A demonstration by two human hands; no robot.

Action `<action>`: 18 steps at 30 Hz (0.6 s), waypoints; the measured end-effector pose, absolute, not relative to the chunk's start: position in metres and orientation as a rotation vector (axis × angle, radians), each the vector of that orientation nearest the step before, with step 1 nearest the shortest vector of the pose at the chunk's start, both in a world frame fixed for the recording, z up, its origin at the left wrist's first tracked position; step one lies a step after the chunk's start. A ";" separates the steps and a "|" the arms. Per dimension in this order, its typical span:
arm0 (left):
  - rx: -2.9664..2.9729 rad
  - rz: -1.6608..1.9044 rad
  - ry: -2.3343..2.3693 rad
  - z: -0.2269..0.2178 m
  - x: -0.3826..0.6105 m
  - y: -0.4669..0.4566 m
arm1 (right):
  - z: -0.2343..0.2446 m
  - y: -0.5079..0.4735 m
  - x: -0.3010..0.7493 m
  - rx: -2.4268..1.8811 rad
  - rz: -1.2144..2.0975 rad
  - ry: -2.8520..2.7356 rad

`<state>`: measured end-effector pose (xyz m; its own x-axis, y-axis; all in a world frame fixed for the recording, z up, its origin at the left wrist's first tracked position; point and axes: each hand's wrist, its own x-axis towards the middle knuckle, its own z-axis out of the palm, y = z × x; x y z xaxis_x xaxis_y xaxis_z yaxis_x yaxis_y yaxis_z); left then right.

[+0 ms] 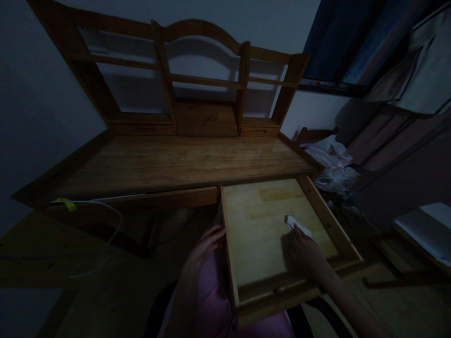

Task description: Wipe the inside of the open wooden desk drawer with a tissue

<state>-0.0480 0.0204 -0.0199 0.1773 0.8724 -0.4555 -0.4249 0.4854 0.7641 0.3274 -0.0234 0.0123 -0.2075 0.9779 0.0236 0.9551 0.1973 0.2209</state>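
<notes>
A wooden desk (183, 162) has a pulled-out drawer (262, 220) at its right front. Inside the drawer my right hand (305, 251) presses a small white cloth or tissue (296, 225) flat against the drawer's pale bottom, fingers closed over its near end. My left hand (207, 244) rests on the drawer's left side wall, fingers curled round the edge. Pink cloth on my lap (211, 300) shows below the drawer.
A wooden shelf unit (197, 80) stands on the back of the desk. A white cable (102, 220) hangs from the desk's left front. Plastic bags (333, 164) lie to the right, with a dark cabinet and white sheets (428, 230) beyond. The room is dim.
</notes>
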 end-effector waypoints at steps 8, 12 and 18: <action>0.640 0.958 0.913 -0.008 -0.046 0.020 | 0.003 -0.021 0.332 1.905 0.245 2.314; 0.651 0.955 0.939 -0.002 -0.045 0.021 | 0.003 -0.021 0.332 1.891 0.237 2.318; 0.687 0.988 0.983 0.007 -0.042 0.019 | -0.001 -0.021 0.335 1.904 0.219 2.370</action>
